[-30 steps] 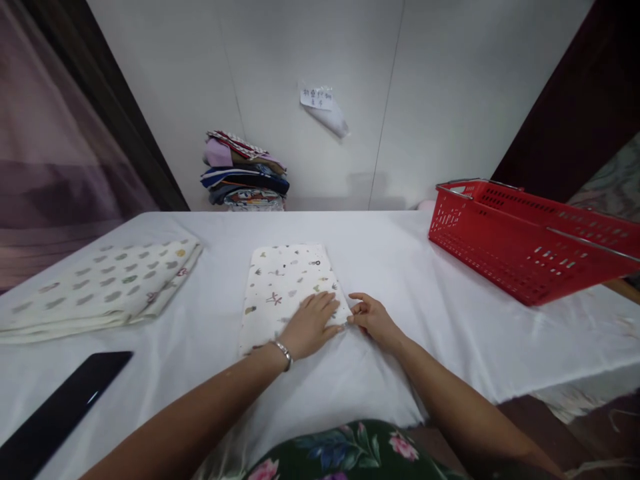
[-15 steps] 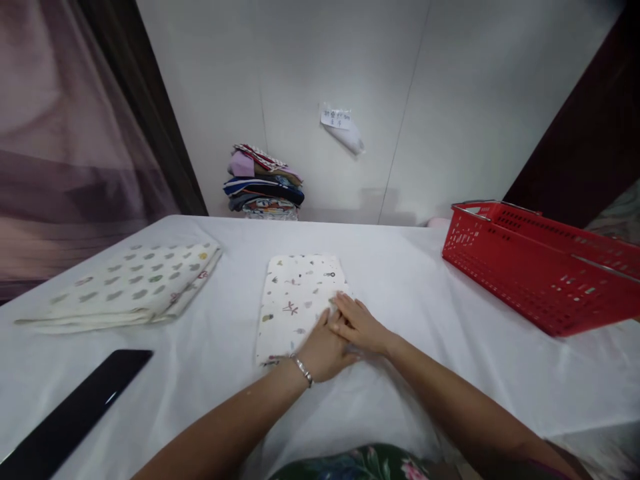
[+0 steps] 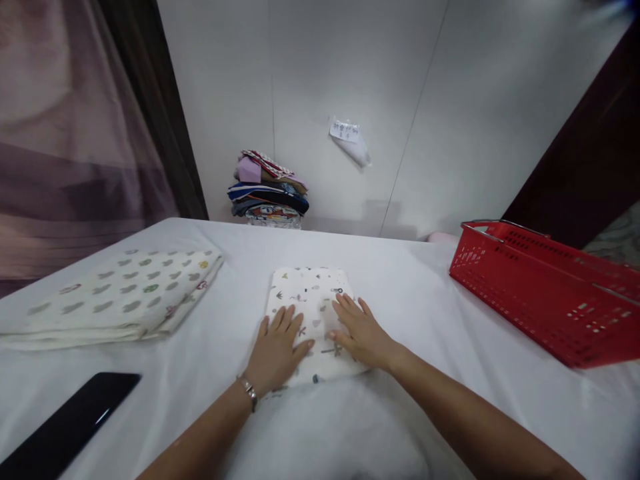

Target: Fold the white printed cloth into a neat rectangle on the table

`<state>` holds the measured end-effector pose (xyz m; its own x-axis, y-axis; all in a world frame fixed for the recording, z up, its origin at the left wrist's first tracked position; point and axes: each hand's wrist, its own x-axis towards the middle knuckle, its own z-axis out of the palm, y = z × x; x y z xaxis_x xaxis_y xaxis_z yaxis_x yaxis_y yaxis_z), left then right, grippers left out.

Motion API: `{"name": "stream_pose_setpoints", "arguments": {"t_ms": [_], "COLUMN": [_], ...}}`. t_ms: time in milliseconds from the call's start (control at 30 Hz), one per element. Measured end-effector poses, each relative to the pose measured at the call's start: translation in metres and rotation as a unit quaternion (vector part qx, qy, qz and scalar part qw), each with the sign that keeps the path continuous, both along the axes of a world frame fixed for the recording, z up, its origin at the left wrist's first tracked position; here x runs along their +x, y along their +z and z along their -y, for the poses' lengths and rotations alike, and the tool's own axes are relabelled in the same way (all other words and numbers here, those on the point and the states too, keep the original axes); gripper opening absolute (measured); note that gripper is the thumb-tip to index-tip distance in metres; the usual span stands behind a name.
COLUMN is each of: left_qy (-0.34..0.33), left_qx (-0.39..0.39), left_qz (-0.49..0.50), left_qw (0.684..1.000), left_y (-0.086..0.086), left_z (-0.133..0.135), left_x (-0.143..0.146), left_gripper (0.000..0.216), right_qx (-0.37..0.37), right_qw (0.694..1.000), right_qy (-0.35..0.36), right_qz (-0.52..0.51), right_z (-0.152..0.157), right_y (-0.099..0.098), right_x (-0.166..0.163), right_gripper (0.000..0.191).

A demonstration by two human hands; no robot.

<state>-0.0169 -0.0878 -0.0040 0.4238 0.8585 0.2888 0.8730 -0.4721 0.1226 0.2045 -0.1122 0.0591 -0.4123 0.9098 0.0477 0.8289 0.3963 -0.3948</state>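
A folded white cloth (image 3: 313, 313) with small printed figures lies on the white-covered table in front of me. My left hand (image 3: 275, 350) rests flat on its left side, fingers spread, a silvery bracelet at the wrist. On the cloth's right side lies my right hand (image 3: 364, 333), palm down with the fingers stretched out and slightly blurred. Neither hand grips anything. Parts of the cloth's left and right edges are hidden under the hands.
To the left lies a larger folded cloth (image 3: 125, 287) with grey spots, and nearer me a black flat slab (image 3: 70, 427). A red perforated basket (image 3: 540, 293) stands at right. Behind the table rises a stack of folded fabrics (image 3: 270, 190) by the wall.
My hands have drawn apart: the left has moved left across the cloth, while the right stays near its right side. The cloth's near edge now shows between them. The view has shifted slightly.
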Motion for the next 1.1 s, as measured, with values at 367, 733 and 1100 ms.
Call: {"name": "stream_pose_setpoints", "arguments": {"t_ms": [367,733,1100], "left_qy": [0.005,0.008,0.005], "left_qx": [-0.065,-0.065,-0.061], "left_qz": [0.006,0.017,0.027], "left_qw": [0.998,0.998,0.998], "left_y": [0.002,-0.004,-0.003], "left_z": [0.005,0.005,0.007], "left_x": [-0.003,-0.006,-0.006], "left_gripper": [0.059,0.059,0.057], "right_qx": [-0.03,-0.02,-0.048], "right_qw": [0.994,0.994,0.987], "right_qy": [-0.067,-0.076,-0.115], "right_qz": [0.082,0.072,0.1], "right_z": [-0.085,-0.132,-0.152], "right_y": [-0.046,-0.014,-0.035], "right_x": [-0.003,-0.021,-0.013], "right_gripper": [0.074,0.077,0.075]}}
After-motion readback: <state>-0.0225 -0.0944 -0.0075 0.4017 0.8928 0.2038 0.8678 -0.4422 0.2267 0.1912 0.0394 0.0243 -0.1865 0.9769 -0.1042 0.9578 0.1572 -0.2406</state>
